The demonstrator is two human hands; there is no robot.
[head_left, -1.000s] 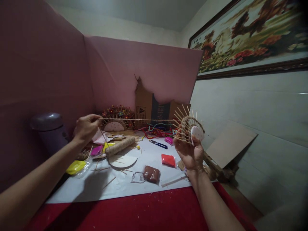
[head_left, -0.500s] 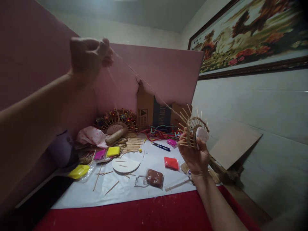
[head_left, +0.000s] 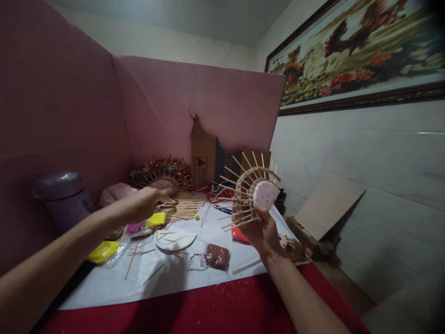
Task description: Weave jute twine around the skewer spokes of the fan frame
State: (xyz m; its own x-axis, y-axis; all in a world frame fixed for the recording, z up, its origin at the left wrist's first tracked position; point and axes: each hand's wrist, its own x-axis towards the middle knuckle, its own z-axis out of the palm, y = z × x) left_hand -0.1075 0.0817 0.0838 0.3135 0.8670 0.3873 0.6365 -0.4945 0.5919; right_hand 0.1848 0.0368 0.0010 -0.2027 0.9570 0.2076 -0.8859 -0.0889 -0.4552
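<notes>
Left of centre, I can't make out what the left hand (head_left: 153, 202) grips; its fingertips blur. Right of centre, the woven stick piece (head_left: 260, 192) partly hides the right hand's (head_left: 259, 232) fingers; that hand covers some red packet (head_left: 238, 234). Upper right, the frame edge crops the framed picture (head_left: 361, 55).

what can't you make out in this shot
In the head view:
left hand: some fingertips hidden by the hand itself, grip unclear
red packet: part hidden behind the right hand
framed picture: cut off by the top and right edges
cardboard: small print too blurred to read
</notes>
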